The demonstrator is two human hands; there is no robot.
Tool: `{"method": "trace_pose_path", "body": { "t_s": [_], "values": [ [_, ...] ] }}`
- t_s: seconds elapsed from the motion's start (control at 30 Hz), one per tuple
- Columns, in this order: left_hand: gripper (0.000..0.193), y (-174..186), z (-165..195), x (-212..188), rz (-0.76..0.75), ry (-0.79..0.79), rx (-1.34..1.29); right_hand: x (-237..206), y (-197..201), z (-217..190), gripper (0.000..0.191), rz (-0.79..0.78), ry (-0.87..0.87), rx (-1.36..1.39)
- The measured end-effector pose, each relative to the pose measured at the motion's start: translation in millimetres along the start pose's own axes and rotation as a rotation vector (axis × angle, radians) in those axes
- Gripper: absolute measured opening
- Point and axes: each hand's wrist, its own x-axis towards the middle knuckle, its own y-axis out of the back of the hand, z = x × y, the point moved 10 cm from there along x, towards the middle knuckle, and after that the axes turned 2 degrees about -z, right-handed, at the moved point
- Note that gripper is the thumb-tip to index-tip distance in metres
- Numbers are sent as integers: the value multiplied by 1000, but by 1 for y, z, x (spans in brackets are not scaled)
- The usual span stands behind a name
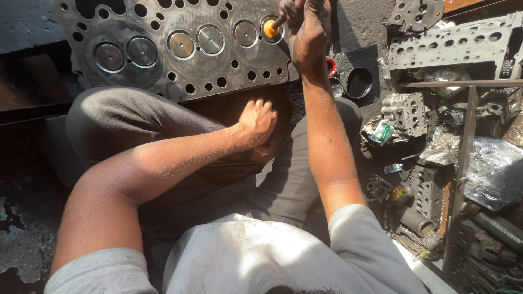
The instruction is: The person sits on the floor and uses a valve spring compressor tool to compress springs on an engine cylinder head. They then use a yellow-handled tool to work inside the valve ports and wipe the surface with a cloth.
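A long metal cylinder head (180, 60) with several round valves and many holes lies ahead of my knees. My right hand (306, 30) is shut on a wooden-handled tool (279, 22) whose orange suction cup (270, 29) sits on the rightmost valve. My left hand (257, 121) rests curled on my leg, below the head's near edge, with nothing visible in it.
Two small open tins (358, 83), one with a red rim (331, 67), stand right of the head. More cylinder heads (452, 46), metal parts and crumpled plastic bags (493, 169) crowd the right side. The dark oily floor (24, 218) lies at left.
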Motion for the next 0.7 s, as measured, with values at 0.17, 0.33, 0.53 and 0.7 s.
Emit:
{"method": "trace_pose_path", "body": {
  "t_s": [0.17, 0.33, 0.53, 0.7],
  "values": [
    [25, 55, -14, -14, 202, 51, -272, 5, -7, -6, 36, -41, -25, -14],
    [37, 155, -78, -69, 838, 31, -541, -7, -23, -22, 37, -147, 0, -693],
    [79, 163, -143, -55, 848, 212, -550, -23, -12, -33, 16, 20, 20, -853],
    [77, 155, -140, -42, 816, 170, -507, -24, -6, -29, 17, 105, -9, -649]
  ]
}}
